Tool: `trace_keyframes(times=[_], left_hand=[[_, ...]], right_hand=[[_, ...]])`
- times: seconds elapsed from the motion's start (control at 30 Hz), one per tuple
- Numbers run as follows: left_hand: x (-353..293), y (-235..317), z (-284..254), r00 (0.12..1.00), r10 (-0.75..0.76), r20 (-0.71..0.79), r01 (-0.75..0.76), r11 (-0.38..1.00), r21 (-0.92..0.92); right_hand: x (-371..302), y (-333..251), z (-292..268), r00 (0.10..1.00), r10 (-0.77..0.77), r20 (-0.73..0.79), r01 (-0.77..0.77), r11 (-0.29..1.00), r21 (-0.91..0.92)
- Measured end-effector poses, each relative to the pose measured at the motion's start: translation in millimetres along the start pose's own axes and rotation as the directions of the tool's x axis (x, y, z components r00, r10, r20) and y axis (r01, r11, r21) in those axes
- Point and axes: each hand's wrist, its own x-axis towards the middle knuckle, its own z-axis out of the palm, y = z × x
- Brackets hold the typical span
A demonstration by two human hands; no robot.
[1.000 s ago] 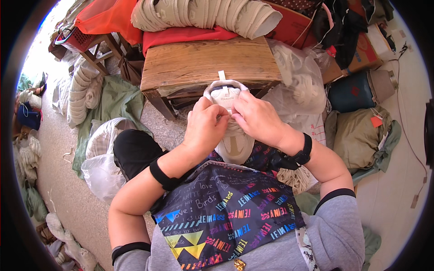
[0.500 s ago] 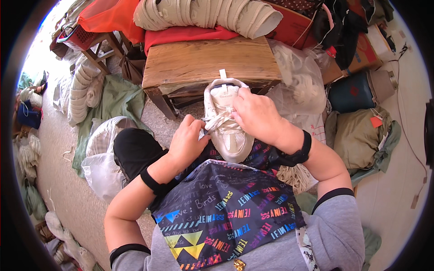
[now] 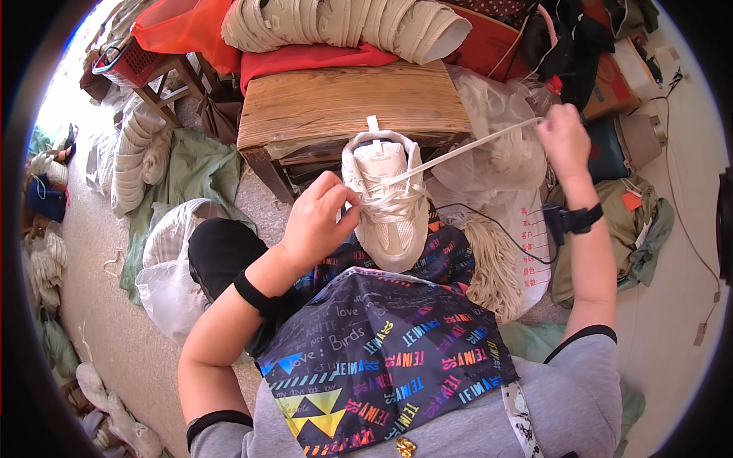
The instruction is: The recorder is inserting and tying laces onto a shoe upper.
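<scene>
- Centrally, an off-white mesh sneaker sits between both sets of fingers.
- Right hand: fingers gripping its flat white lace, taut.
- Left hand: fingers curled beside it; cannot tell what they hold.
- Beyond the fingers: brown wooden bench.

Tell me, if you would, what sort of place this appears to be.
Probably a small shoe workshop: it shows a cream lace-up sneaker, a loose bundle of thin cream laces, and a curved, nested row of what look like beige shoe uppers.
</scene>
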Motion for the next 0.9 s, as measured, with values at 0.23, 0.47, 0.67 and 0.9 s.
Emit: trace_keyframes(times=[0.23, 0.47, 0.67, 0.9], left_hand=[[10.9, -5.5, 9.5, 0.999, 0.039, -0.024, -0.039, 0.999, -0.030], [4.8, -10.9, 5.0, 0.977, -0.202, -0.063, 0.194, 0.974, -0.113], [28.6, -0.1, 0.0, 0.990, -0.087, -0.111, 0.081, 0.995, -0.058], [48.6, 10.0, -4.0, 0.994, -0.039, 0.099, 0.014, 0.971, 0.239]], right_hand=[[5.3, 126.2, -16.4, 0.917, 0.399, 0.026, -0.371, 0.873, -0.316], [-11.2, 90.5, 0.5, 0.871, 0.397, 0.289, -0.307, 0.900, -0.310], [-45.8, -105.3, -9.8, 0.940, -0.299, 0.167, 0.083, 0.671, 0.737], [-66.9, -192.6, -27.2, 0.827, -0.547, 0.131, 0.295, 0.620, 0.727]])
